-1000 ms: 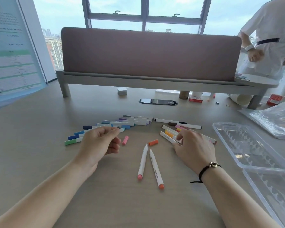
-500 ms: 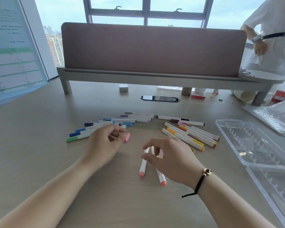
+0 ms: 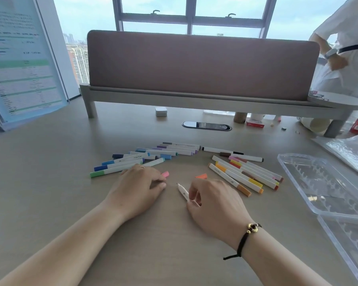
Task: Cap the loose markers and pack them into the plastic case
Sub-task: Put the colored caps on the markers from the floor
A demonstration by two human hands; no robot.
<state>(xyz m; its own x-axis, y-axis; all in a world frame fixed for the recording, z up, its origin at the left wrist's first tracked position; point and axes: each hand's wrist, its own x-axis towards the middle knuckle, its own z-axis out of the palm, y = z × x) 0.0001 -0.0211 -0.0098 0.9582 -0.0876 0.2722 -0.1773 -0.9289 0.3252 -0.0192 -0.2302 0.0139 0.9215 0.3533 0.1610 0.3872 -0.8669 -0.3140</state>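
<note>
Your desk (image 3: 50,193) has the open clear plastic case (image 3: 318,188) well off to the right of your fingers. Capped markers (image 3: 244,174) fan out just beyond them; one barrel reads something like "marker", the rest is too small to read. Your right hand (image 3: 213,205) pinches an uncapped marker (image 3: 183,191). Your left hand (image 3: 139,188) lies flat, fingers relaxed, touching the pink cap (image 3: 165,174). The orange cap (image 3: 201,176) sits just past your right fingers.

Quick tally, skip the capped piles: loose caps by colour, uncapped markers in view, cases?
Pink cap: 1
Orange cap: 1
Uncapped marker: 1 in view, pinched in the right hand, which may hide more
Plastic case: 1, open
Total: 4
</note>
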